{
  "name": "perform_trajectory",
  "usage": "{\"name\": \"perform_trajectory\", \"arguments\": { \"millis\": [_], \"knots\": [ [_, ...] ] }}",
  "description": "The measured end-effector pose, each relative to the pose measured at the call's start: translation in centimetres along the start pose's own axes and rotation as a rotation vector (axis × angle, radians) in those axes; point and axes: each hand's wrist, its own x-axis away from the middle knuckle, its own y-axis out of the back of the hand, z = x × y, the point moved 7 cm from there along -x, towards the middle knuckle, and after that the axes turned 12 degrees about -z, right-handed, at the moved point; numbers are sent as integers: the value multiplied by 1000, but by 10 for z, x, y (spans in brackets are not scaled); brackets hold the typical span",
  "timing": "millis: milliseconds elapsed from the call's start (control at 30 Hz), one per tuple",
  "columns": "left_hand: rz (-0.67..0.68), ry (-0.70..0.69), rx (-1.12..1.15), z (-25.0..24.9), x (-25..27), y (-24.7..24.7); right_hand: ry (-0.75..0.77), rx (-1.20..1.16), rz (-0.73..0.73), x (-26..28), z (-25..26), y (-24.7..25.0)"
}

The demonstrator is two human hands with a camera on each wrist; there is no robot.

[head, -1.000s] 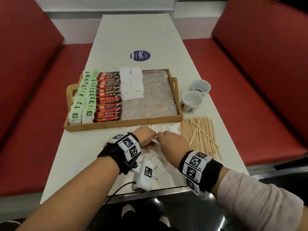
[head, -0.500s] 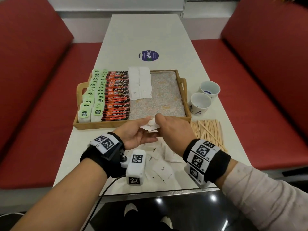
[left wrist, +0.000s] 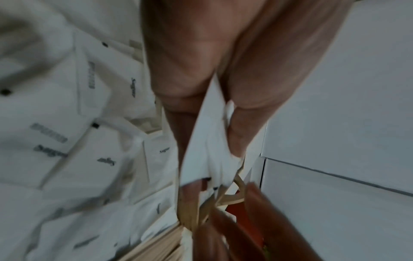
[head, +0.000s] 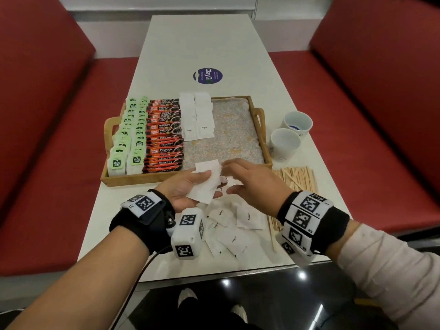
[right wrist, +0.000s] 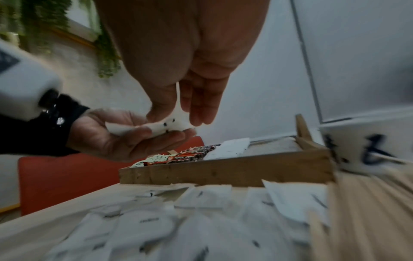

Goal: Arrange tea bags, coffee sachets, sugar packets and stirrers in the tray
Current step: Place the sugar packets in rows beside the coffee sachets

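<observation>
Cupping sugar packets (head: 204,184), left hand (head: 188,189) palm-up

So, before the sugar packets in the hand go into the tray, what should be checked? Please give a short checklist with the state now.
1. Left hand holds a small stack of sugar packets: ok.
2. Right hand pinches the stack's end between thumb and fingers: ok.
3. Stack squared, edges aligned: not ok, packets are fanned.
4. Free space in the tray in front of the sugar rows: ok.
5. Number of packets held: cannot tell.
6. Loose packets left on the table, stirrers still outside: not ok.
</observation>
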Motion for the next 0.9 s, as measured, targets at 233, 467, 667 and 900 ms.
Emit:
{"name": "perform_trajectory", "arguments": {
  "millis": [233,467,667,900],
  "knots": [
    [-127,-19,7,2,-9,21,-271,223,523,52,-38,-29],
    [-106,-40,-13,6,-8,20,-271,239,605,51,-34,-55],
    [-132,-27,-5,7,-7,29,-380,194,679,33,-39,-65],
    [-129,-47,0,4,-6,33,-431,215,741,12,-49,-66]
  ]
}}
